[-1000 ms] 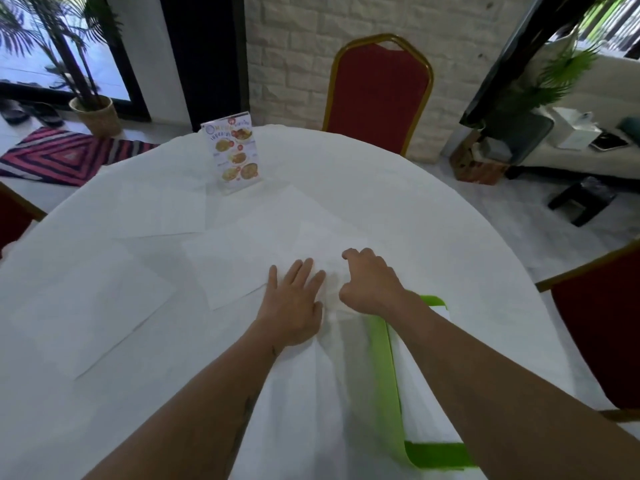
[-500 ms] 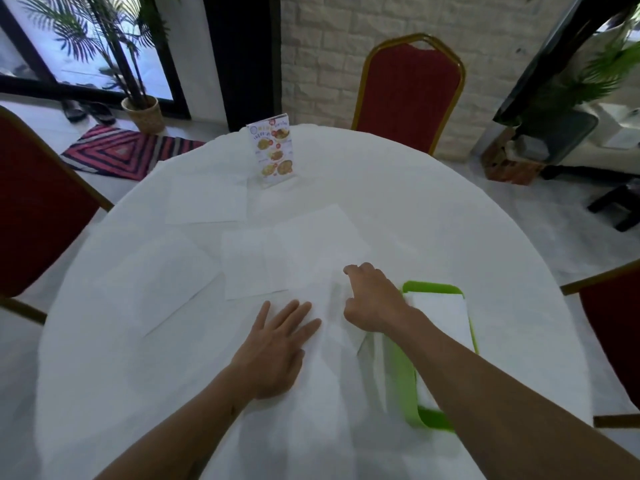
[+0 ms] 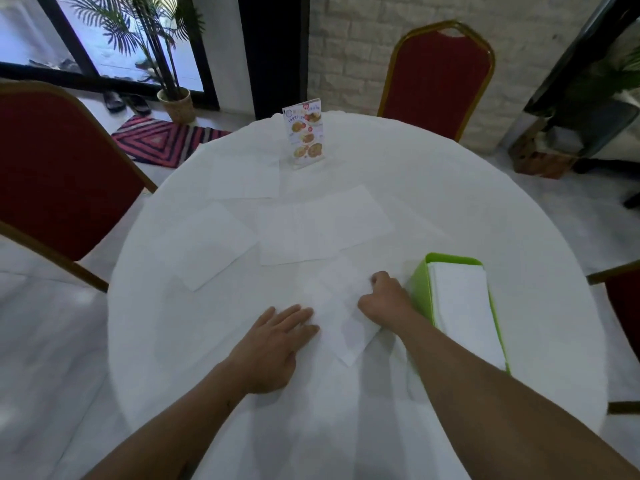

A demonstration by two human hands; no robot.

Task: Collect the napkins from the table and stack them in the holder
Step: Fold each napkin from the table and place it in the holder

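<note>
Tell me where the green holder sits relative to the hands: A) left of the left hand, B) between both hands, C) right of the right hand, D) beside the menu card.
C: the green holder sits just right of the right hand.

Dining room of a restaurant or banquet venue. A round surface (image 3: 450,209) draped in a white cloth is ringed by red-upholstered banquet chairs with gold-coloured metal frames, one at the far side (image 3: 437,77) and one at the left (image 3: 52,168). An upright acrylic menu card (image 3: 305,136) printed with photographs of dishes stands near the far edge. A green napkin holder (image 3: 420,292) sits on the cloth, with loose paper napkins (image 3: 294,237) spread nearby. Background: white brick wall (image 3: 353,46), potted palm (image 3: 173,95) beside a glazed door, striped floor mat (image 3: 162,140).
</note>
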